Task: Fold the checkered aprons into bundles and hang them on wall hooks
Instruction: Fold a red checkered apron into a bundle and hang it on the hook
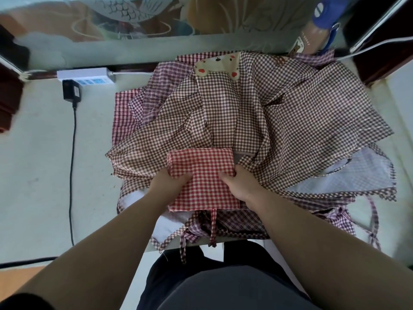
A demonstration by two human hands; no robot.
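Observation:
A red-and-white checkered apron (202,168), folded into a narrow strip, lies on top of a pile of aprons near the table's front edge. Its far end is rolled over toward me. My left hand (169,179) grips the roll's left side, fingers curled under the fold. My right hand (237,182) grips the roll's right side the same way. A red tie string (213,227) hangs from the strip's near end over the table edge. Beneath it spreads a brown checkered apron (234,113) with a cream bear patch (218,67) at its far end.
More checkered aprons lie in the pile: a purple one (161,90) at the back left, a pale one (357,173) at the right. A white power strip (86,74) with a black adapter (71,90) and cable sits on the white table (40,153) at the left.

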